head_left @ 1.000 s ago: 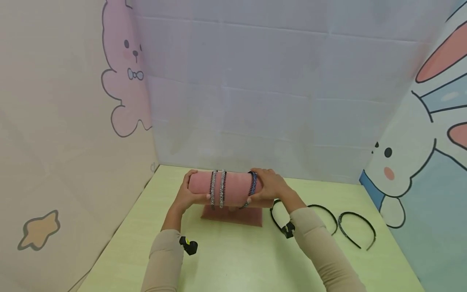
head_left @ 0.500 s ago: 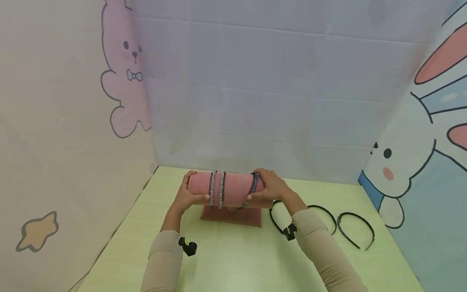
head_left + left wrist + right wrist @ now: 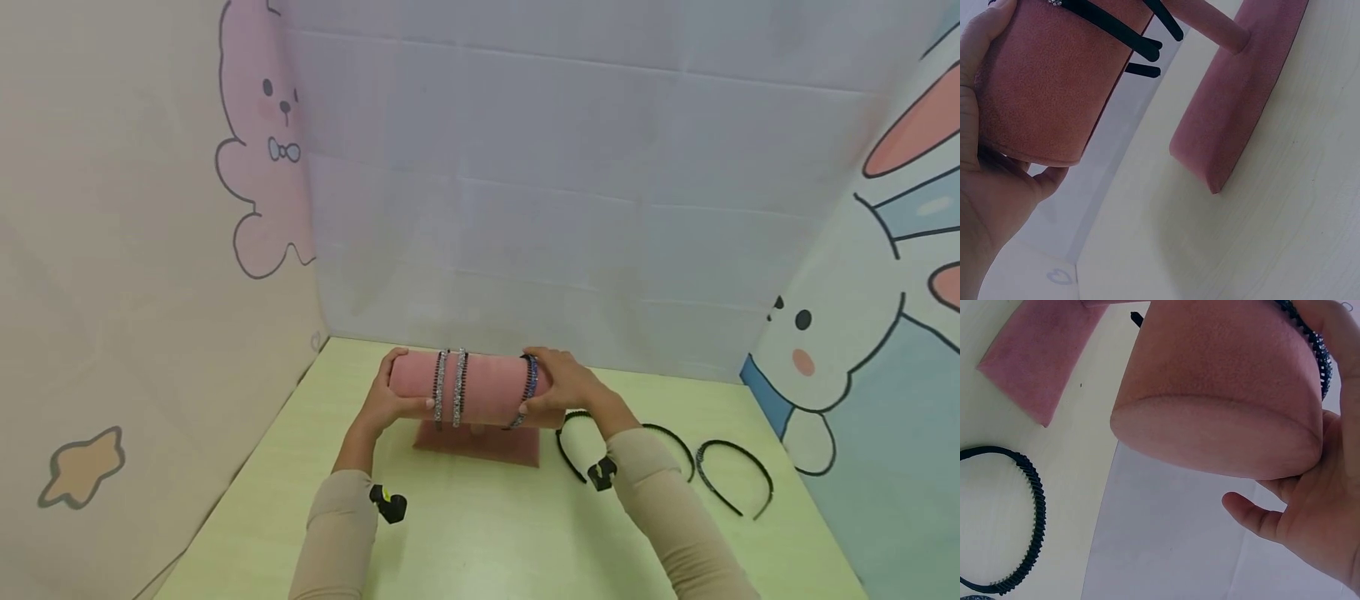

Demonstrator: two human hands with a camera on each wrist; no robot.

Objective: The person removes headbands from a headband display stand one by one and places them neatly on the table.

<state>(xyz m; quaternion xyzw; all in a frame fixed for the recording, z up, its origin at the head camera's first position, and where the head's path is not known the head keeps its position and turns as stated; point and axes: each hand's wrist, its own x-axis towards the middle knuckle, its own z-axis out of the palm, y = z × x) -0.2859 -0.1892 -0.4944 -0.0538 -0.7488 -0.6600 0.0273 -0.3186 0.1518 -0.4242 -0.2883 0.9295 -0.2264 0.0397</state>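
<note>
A pink, fabric-covered headband display stand (image 3: 491, 390) lies across the table on its flat base (image 3: 480, 447). My left hand (image 3: 378, 410) grips the left end of its roll, thumb in front and fingers over the top and behind. Beside that thumb, two silver sparkly headbands (image 3: 458, 392) sit round the roll. Near the right end, my right hand (image 3: 567, 387) pinches a blue sparkly headband (image 3: 531, 383) between thumb and fingers. In the left wrist view, dark headband tips (image 3: 1145, 50) jut out below the roll. The right wrist view shows the blue headband's studded edge (image 3: 1324, 365) under my fingers.
Several black headbands lie on the pale table (image 3: 480, 533) to the right: one (image 3: 562, 450) partly behind my right wrist, another (image 3: 686, 450) partly behind the sleeve, and one with a sparkly side (image 3: 702, 468). Cartoon-printed cloth walls (image 3: 480, 208) enclose the table.
My right hand has shifted the blue headband slightly rightward along the roll, and it stands straighter. My left hand keeps its grip on the stand. The head view has moved a little.
</note>
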